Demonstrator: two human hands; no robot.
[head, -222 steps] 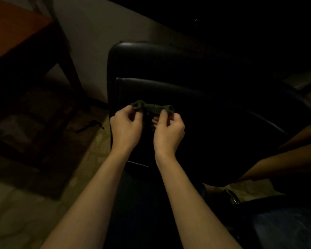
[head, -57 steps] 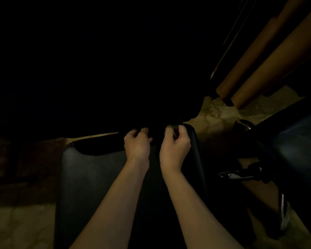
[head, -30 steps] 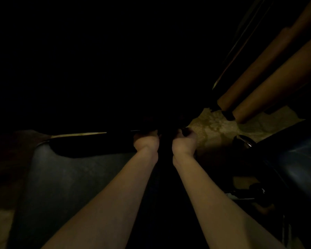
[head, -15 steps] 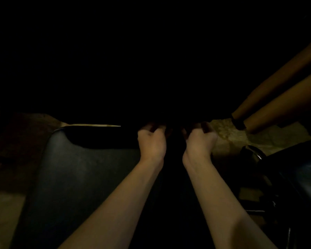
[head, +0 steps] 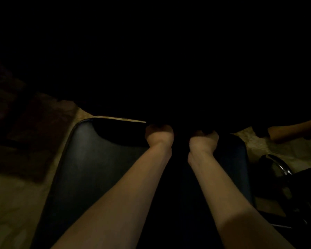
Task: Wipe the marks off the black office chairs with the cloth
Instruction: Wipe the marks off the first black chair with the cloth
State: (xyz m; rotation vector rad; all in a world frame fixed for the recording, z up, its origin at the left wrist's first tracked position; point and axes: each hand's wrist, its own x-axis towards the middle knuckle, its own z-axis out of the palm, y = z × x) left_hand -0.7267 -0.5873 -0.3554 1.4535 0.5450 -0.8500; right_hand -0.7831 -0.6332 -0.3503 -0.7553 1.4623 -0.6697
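Very dark scene, so risk mostly from poor sight. At far left, brown rug point(head: 31, 133) and pale floor point(head: 11, 203), no danger there. Black office chair point(head: 97, 173) below both forearms, surface dim; marks not visible, so easy to miss some spots while wiping. Left hand point(head: 159, 135) bent over far edge of chair, fingers hidden, impossible to tell if gripping. Right hand point(head: 204, 141) same, fingers out of sight. Cloth not visible, probably under hands in shadow; could slip down unnoticed. At right, chrome chair base point(head: 280, 168) near, possible to bump. No brand, label or writing readable anywhere.
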